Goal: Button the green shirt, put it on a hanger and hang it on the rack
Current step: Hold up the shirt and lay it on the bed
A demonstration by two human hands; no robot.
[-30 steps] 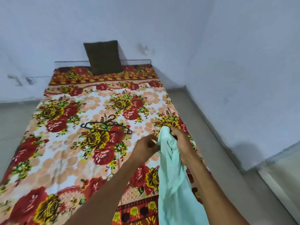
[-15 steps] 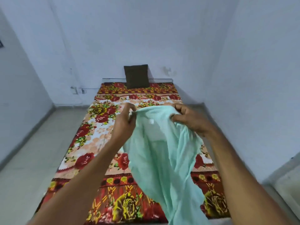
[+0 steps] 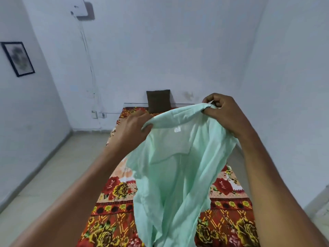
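Pale blue walls, tiled floor, a bed [image 3: 114,207] w/ a red floral sheet running away from you to a dark pillow [image 3: 158,100] propped at the far wall; framed picture [image 3: 17,58] on the left wall. No hanger or rack in view right now.

You've got the green shirt [image 3: 174,175] lifted in the air over the foot of the bed, collar edge stretched betw. both hands, rest hanging loose below. White neck label faces you, so you're looking at the inside of the back, prob. why you're holding it spread: to find orientation and the front plackets before buttoning.

Your left hand [image 3: 132,129] pinches the collar edge, thumb over the fabric fold. Your right hand [image 3: 222,113] is higher and further out, fingers curled round a bunch of collar fabric, keeping the top taut.

Buttons and buttonholes aren't visible; can't tell if any are done up. Judging by that, buttoning hasn't begun, so early in the task.
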